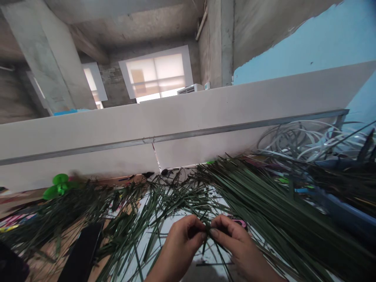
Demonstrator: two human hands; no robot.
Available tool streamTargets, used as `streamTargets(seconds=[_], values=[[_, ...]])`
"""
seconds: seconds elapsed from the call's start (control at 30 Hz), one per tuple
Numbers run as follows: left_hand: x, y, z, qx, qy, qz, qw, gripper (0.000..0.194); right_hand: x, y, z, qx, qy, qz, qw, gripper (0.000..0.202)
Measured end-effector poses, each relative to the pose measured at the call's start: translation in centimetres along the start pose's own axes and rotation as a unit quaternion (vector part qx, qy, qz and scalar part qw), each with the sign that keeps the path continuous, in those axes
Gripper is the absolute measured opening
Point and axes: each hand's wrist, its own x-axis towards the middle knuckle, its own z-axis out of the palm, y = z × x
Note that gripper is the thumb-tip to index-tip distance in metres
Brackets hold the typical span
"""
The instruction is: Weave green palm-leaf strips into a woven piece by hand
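Your left hand (183,243) and right hand (236,239) pinch green strips (207,230); the long leaf bundle (264,199) slants past rightward, nearer your right.

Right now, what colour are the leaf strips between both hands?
The leaf strips are dark green; best seen: head view.

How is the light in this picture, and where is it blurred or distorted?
In the head view, the window glares, nearly washed out; the long leaves look dark, and soft toward the lower right corner; the picture's edges look stretched.
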Motion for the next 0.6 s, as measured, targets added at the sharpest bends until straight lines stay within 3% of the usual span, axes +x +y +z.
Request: streamTargets(seconds=[0.2,0.6], values=[[0.3,0.2,0.1,-0.124,-0.009,-0.01,0.992,0.016,0.2,-0.2,0.0,-0.017,-0.005,0.001,1.0,0.019],[0.2,-0.9,1.4,-0.162,0.043,-0.024,0.986,0.022,-0.2,-0.4,0.3,-0.008,0.003,-0.003,1.0,0.017]])
